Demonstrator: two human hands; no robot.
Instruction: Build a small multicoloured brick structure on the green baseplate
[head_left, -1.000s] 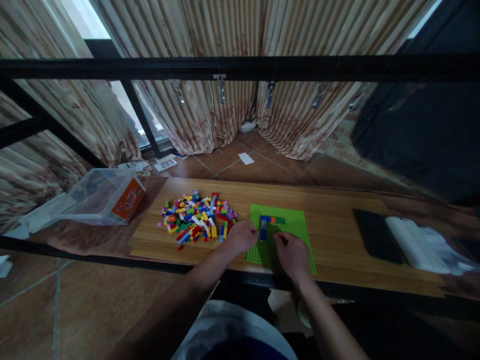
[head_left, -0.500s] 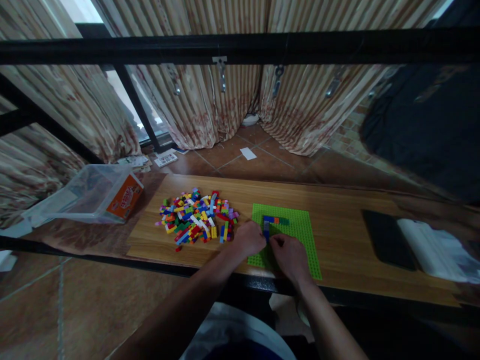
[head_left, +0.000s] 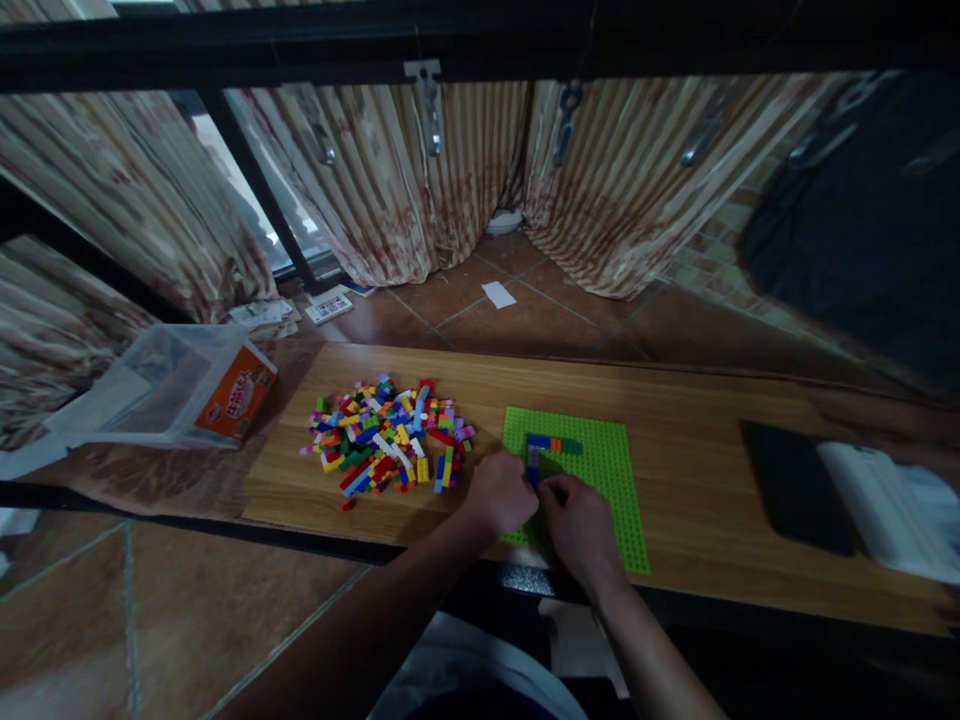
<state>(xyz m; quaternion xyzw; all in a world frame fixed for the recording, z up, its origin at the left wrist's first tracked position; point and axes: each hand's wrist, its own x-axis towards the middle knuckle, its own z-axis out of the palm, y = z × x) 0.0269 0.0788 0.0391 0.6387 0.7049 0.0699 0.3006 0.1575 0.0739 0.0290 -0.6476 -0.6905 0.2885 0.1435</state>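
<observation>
A green studded baseplate [head_left: 600, 490] lies on the wooden board, partly covered by both hands. On its upper left, joined bricks make a corner: a row with a blue brick [head_left: 538, 440], an orange brick [head_left: 556, 444] and a dark green brick [head_left: 571, 447], and a grey-and-blue column [head_left: 533, 462] running down from it. My left hand [head_left: 501, 492] is closed at the left of the column's lower end. From the right, my right hand [head_left: 581, 520] meets it there with thumb and finger pinched. Whatever sits between the fingertips is hidden.
A loose heap of coloured bricks [head_left: 390, 440] lies left of the baseplate. Farther left stands a clear plastic bin [head_left: 172, 385] with an orange label. A black flat object [head_left: 795, 485] and a white item [head_left: 862, 500] lie at the right. A dark bar [head_left: 480, 45] crosses above.
My left hand has moved right onto the baseplate beside the column, and my right hand has closed in toward it. The head view has tilted down slightly.
</observation>
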